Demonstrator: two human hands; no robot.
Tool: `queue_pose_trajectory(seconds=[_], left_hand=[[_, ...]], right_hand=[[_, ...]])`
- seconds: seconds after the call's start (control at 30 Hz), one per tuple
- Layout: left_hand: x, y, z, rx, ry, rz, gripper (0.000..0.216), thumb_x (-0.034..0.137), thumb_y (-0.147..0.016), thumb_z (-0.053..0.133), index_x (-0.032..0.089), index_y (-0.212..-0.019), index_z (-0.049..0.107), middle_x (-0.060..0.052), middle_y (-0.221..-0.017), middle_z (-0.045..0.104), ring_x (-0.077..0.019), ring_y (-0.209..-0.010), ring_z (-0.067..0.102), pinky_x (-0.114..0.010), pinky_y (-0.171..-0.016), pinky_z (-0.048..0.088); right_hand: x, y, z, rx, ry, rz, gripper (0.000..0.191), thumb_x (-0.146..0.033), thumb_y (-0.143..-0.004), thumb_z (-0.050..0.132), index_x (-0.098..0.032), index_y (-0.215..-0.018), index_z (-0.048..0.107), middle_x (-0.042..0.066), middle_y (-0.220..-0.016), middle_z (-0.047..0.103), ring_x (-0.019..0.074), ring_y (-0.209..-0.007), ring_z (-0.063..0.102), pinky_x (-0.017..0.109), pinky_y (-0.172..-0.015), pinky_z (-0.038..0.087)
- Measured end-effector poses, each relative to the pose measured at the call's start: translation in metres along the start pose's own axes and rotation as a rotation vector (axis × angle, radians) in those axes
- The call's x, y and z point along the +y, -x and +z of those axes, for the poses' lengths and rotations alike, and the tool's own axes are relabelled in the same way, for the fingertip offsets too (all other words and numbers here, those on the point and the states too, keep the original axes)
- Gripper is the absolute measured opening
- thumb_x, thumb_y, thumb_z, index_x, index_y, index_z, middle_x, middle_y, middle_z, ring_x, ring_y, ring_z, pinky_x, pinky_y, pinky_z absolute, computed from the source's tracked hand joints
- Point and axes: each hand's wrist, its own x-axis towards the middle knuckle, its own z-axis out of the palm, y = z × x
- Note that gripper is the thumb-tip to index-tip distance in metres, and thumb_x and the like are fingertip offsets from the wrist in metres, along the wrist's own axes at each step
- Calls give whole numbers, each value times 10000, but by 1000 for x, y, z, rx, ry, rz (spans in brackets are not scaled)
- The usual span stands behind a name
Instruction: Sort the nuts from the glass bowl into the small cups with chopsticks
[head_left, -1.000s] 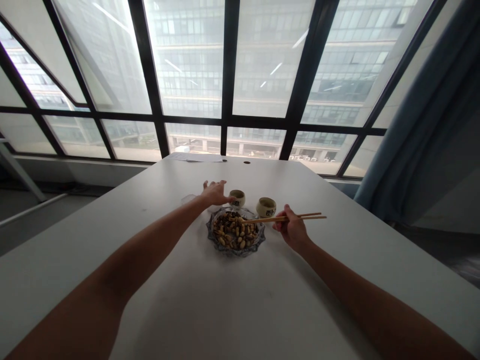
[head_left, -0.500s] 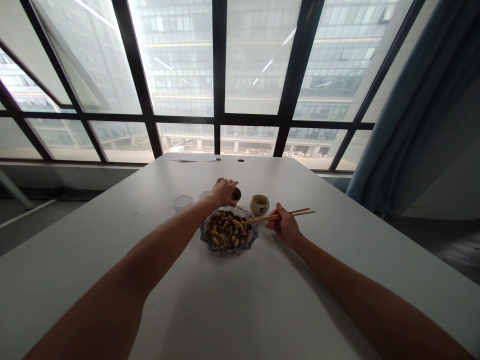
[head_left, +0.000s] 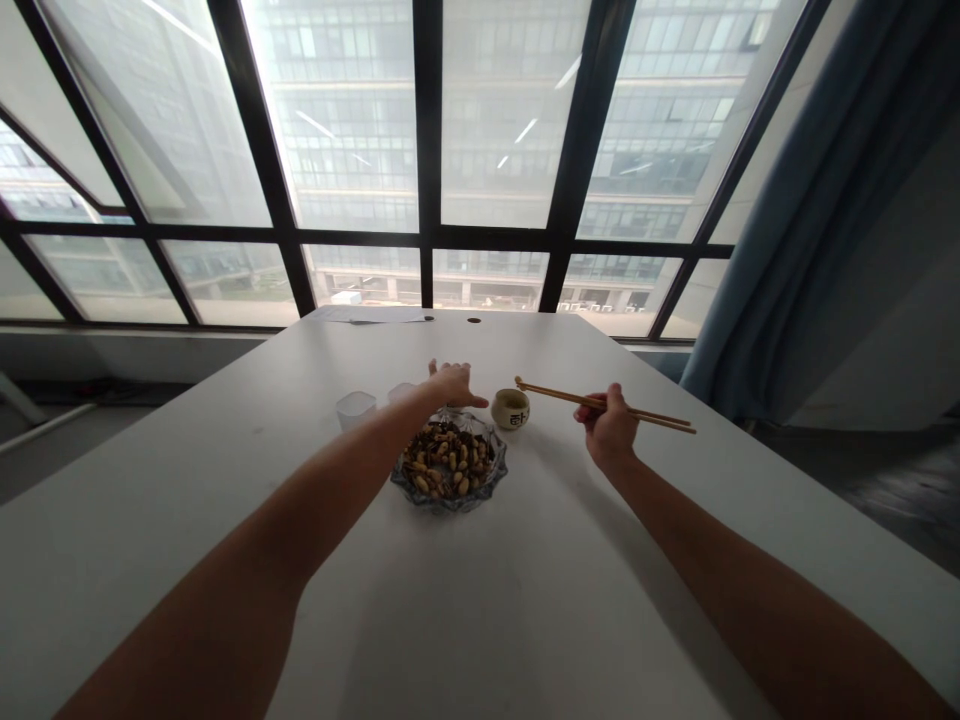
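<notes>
My right hand (head_left: 610, 430) grips a pair of wooden chopsticks (head_left: 559, 392). Their tips hold a small light piece, seemingly a peanut, just over the rim of a cream cup (head_left: 511, 412) with dark lettering. Behind the scalloped glass bowl (head_left: 480, 490), my left hand (head_left: 451, 384) is open, thumb spread toward the cream cup. A second cup is mostly hidden beneath that hand. Unshelled peanuts (head_left: 450, 465) mixed with dark bits fill the glass bowl, which my left forearm partly covers.
Two clear plastic cups, one nearer (head_left: 355, 408) and one partly behind my left forearm (head_left: 401, 392), stand left of the bowl on the white table (head_left: 465, 620). Paper sheets (head_left: 367, 314) lie at the far edge, before the windows. A blue curtain (head_left: 757, 260) hangs at right.
The chopsticks have risen out of the bowl and moved right to the cream cup, carrying a small piece. My left hand has let go of the dark-mouthed cup, its fingers spreading.
</notes>
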Motion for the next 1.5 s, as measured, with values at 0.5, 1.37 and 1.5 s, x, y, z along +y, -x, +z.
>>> queue_pose_trajectory(seconds=[0.5,1.37,1.5], left_hand=[[56,3,18,148,-77,336,691,495,-649,796,200,-1241,596,-128,-1292,635,-339,-1245,536,-524,-1190,160],[-40,83,-13,424,90,270,405,479,-923,504,257,-1244,608,-48,-1332,653,-253,-1299,533,-506,-1220,102],[-96,120,-3,598,85,115,378,493,-930,479,272,-1206,612,-43,-1320,658,-250,-1267,559,-492,-1202,192]], right_hand=[[-7,-19,-15,-101,12,-8,511,-587,-867,616,-210,-550,480,-47,-378,483,101,-293,456,245,-336,387],[-57,79,43,-725,407,4,618,-720,-773,637,-185,-465,601,-4,-306,465,83,-265,382,212,-294,260],[-50,109,49,-940,501,0,576,-685,-841,582,-190,-554,640,10,-415,570,112,-378,504,217,-374,374]])
